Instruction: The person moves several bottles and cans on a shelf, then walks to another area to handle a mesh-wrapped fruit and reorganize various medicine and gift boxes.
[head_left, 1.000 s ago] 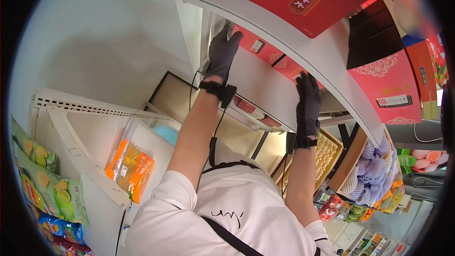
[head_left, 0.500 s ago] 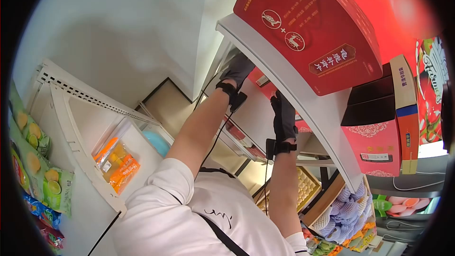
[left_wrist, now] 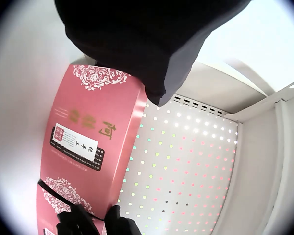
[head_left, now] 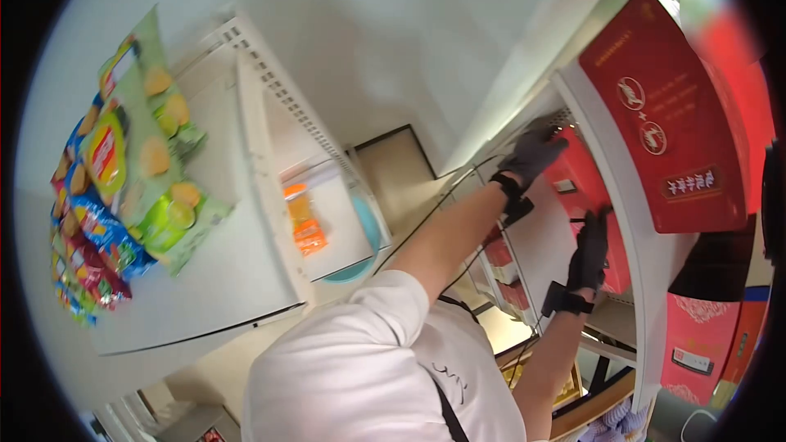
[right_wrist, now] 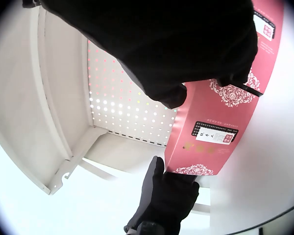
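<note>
A pink gift box (left_wrist: 95, 115) with white lace print and a label lies on the white shelf (head_left: 536, 258), with a second pink box (right_wrist: 268, 51) beyond its far end. My gloved left hand (head_left: 536, 151) grips the near end of the first box, its thumb beside the corner. In the right wrist view this left hand (right_wrist: 169, 200) wraps that end, its fingers partly hidden. My gloved right hand (head_left: 591, 254) holds the same box near the dark seam between the two boxes. Its thumb is at the side edge and its fingers lie across the top.
Above the hands runs an upper white shelf (head_left: 602, 123) carrying a red box (head_left: 667, 119) and another pink box (head_left: 696, 336). Bags of chips (head_left: 151, 155) lie on a left shelf, near an orange packet (head_left: 304, 217). A perforated panel (left_wrist: 181, 166) backs the lower shelf.
The head view has swung so that the hands and shelf appear farther right and more chip bags show at left. Both hands stay at the pink boxes.
</note>
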`<state>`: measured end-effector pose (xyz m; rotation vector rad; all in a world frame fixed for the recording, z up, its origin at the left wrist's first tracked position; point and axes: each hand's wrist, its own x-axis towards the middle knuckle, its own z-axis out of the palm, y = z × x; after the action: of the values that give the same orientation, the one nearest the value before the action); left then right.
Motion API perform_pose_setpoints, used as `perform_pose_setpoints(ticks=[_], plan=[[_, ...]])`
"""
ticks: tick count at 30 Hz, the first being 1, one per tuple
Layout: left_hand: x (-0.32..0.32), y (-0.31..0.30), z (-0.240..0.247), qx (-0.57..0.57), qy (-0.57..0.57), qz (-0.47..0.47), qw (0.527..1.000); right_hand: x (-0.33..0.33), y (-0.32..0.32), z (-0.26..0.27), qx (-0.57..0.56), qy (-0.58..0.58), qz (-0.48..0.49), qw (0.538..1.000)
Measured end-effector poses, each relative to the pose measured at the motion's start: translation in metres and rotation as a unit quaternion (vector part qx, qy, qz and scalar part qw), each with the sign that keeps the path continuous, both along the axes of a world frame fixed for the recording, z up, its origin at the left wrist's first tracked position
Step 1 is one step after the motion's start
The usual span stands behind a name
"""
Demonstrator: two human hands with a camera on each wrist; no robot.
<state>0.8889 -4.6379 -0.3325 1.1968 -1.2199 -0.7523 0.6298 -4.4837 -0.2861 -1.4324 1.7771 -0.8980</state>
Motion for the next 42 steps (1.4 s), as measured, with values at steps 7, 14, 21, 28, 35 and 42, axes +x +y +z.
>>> perform_pose_setpoints(ticks=[7,14,21,28,35,42], plan=[[0.014,0.031,0.038,0.144,0.027,-0.079,0.986,-0.013,-0.009,-0.016,-0.146,0.133,0.065,0.978],[0.018,0.041,0.034,0.131,0.026,-0.111,0.985,0.028,-0.003,0.022,-0.06,-0.048,0.032,0.997],[0.026,0.018,-0.015,-0.042,-0.147,-0.052,0.987,-0.031,-0.03,-0.015,-0.209,0.287,0.034,0.934],[0.019,0.041,0.019,0.02,0.11,-0.103,0.988,-0.013,-0.018,0.025,-0.14,0.031,-0.058,0.988],[0.027,0.043,0.035,0.04,0.074,-0.082,0.993,0.038,-0.013,0.063,0.026,0.043,-0.013,0.999],[0.041,0.036,0.019,0.111,0.029,-0.069,0.991,0.017,-0.025,0.018,0.024,-0.209,-0.043,0.977]])
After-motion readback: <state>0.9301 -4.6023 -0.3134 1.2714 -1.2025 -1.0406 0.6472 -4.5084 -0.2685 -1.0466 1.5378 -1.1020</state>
